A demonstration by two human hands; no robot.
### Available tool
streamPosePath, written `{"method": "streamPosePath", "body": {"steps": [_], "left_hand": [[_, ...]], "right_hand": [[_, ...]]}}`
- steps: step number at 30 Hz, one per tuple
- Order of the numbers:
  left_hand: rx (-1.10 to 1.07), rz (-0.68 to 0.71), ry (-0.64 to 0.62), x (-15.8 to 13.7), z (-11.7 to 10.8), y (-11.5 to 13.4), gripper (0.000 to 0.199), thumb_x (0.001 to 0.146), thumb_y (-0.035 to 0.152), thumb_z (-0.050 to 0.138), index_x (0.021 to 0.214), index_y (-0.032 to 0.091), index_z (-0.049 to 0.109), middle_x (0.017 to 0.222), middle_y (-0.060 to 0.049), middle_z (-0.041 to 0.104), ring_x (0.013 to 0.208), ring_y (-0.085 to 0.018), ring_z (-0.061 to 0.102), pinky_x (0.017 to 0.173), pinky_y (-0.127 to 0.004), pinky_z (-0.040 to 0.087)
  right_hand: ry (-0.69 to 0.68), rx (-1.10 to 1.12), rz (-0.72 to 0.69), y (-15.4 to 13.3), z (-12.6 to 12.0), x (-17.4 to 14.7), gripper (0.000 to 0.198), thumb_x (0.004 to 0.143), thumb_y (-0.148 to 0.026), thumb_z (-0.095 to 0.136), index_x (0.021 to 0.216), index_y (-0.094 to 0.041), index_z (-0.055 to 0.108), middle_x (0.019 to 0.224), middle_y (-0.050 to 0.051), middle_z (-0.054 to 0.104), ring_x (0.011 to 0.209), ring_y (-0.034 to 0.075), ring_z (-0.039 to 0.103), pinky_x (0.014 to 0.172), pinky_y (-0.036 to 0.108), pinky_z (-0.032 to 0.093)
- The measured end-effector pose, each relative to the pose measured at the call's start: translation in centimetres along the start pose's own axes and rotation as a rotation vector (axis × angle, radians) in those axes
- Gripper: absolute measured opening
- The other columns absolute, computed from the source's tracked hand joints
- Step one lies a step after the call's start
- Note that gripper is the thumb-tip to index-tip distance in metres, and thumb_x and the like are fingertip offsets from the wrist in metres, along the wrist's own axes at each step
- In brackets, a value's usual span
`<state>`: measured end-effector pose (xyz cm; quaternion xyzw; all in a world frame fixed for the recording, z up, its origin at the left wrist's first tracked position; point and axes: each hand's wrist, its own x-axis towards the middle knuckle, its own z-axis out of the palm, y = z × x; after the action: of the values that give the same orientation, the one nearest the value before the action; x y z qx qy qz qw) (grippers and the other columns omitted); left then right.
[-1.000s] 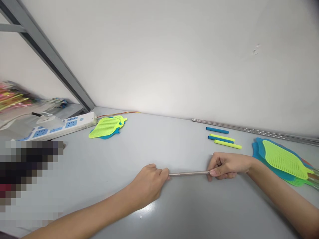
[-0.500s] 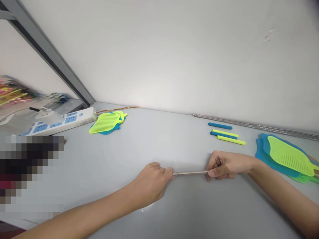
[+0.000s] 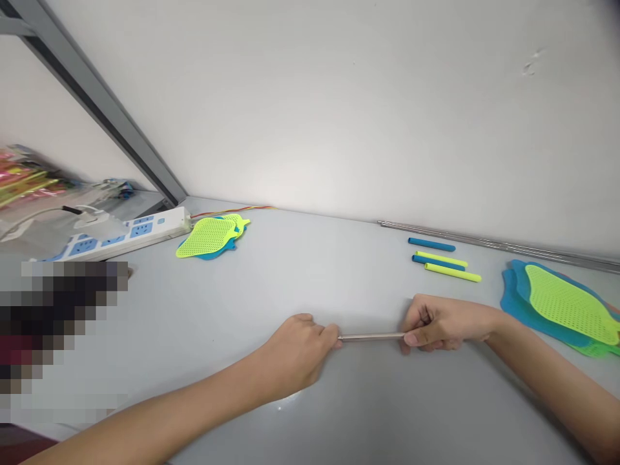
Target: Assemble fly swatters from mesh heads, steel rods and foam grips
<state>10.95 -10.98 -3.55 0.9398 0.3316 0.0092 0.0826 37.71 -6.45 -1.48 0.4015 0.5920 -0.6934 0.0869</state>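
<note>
A thin metal rod (image 3: 372, 337) spans the gap between my two hands, roughly level above the grey table (image 3: 310, 278). My left hand (image 3: 303, 352) is closed round its left end in a fist. At the other end, my right hand (image 3: 433, 324) pinches it between thumb and curled fingers. Both rod ends are hidden inside the hands. Beyond my right hand lie several short plastic tubes: a blue tube (image 3: 431, 244) at the back and a yellow-green tube (image 3: 453, 272) at the front, with others between.
Fly swatter heads (image 3: 208, 237) lie at the left beside a white power strip (image 3: 140, 229). More swatter heads (image 3: 569, 303) are stacked at the right. Long metal rods (image 3: 484, 244) rest along the wall. A grey frame post (image 3: 111, 110) rises at the left, above packaged items (image 3: 29, 174).
The view has shifted slightly, moving the table items a little to the right. Both hands keep their hold on the metal rod, with hardly any movement.
</note>
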Motion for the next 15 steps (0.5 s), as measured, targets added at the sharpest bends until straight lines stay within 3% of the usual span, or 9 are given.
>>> {"method": "streamPosePath", "body": {"steps": [15], "left_hand": [[0.005,0.023,0.029,0.05,0.15,-0.02,0.021,0.088,0.016,0.026,0.069,0.018,0.036,0.049,0.0,0.052,0.038,-0.013,0.044,0.05,-0.029,0.033]], "right_hand": [[0.021,0.012,-0.019,-0.31,0.7,0.21,0.032,0.071,-0.041,0.058,0.079,-0.01,0.063,0.051,-0.005,0.035,0.039,0.002,0.024,0.033,0.017,0.014]]}}
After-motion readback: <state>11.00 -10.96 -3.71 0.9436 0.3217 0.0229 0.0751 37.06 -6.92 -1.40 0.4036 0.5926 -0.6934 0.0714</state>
